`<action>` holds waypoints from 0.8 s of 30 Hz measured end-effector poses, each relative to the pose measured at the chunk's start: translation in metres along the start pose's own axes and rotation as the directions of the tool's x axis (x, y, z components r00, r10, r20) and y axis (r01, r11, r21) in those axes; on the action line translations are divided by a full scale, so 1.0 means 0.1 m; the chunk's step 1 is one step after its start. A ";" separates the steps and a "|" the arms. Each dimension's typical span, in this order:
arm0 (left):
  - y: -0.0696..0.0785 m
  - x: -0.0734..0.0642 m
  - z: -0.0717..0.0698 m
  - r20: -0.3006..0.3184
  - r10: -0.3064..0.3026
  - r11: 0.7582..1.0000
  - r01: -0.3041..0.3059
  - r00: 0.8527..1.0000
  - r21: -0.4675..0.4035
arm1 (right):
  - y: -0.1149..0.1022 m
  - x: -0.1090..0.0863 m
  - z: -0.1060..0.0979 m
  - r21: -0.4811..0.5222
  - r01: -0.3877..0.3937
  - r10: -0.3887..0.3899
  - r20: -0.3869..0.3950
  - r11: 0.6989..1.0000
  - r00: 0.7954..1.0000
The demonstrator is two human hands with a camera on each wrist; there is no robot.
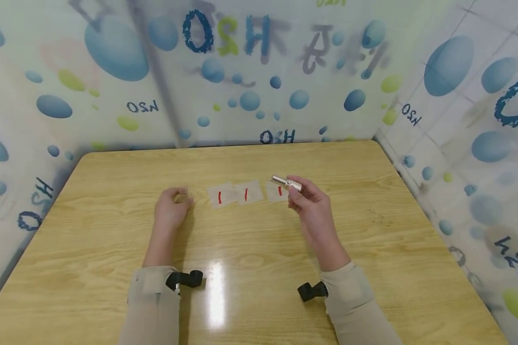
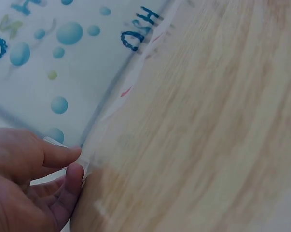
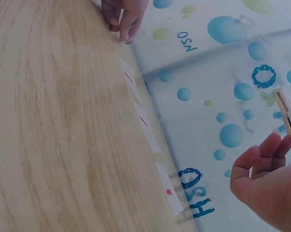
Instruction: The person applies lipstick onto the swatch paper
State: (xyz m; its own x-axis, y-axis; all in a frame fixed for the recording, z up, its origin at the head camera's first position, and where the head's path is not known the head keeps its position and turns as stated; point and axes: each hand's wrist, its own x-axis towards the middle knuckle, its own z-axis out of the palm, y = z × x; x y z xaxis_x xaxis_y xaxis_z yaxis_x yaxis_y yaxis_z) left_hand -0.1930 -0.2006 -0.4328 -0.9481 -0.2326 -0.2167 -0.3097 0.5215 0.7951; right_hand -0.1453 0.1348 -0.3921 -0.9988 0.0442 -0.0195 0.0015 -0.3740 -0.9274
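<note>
My right hand (image 1: 315,206) holds a shiny metallic lipstick (image 1: 287,182) above the table, its narrower end pointing left. In the right wrist view the lipstick (image 3: 288,115) looks gold-toned, partly cut off by the frame edge. Low over the table on the left, my left hand (image 1: 171,208) pinches a small clear plastic piece (image 2: 85,169) between thumb and fingers; its exact kind I cannot tell. Between the hands lie three white paper pieces in a row, a left one (image 1: 223,195), a middle one (image 1: 248,192) and a right one (image 1: 277,191), each with a red stroke. The right hand partly covers the right paper.
The wooden table (image 1: 250,249) ends at the back against a wall covering (image 1: 250,72) printed with blue and green bubbles and lettering. The same print hangs along the right side (image 1: 462,158). A black wrist camera mount sits on each sleeve, including the left mount (image 1: 184,279).
</note>
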 end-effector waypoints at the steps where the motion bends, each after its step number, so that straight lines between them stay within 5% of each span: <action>1: 0.00 -0.01 0.00 0.003 0.001 1.000 -0.001 1.000 -0.001 | 0.01 0.00 0.00 0.000 0.001 -0.001 0.002 1.000 1.000; 15: -0.08 -0.17 -0.02 0.076 0.001 0.985 0.012 0.997 -0.170 | 0.05 -0.05 0.01 -0.004 0.005 -0.005 0.006 1.000 1.000; 24: -0.02 -0.35 -0.07 0.110 0.145 0.971 -0.120 0.983 -0.209 | 0.06 -0.09 0.12 -0.044 0.001 0.000 0.024 0.999 1.000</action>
State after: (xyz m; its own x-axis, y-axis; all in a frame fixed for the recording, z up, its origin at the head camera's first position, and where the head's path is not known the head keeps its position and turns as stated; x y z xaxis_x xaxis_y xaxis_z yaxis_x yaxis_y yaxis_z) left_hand -0.1591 -0.1995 -0.4223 -0.9850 -0.0634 -0.1602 -0.1723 0.3628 0.9158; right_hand -0.1372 0.1210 -0.3926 -0.9997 0.0221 -0.0107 0.0027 -0.3332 -0.9429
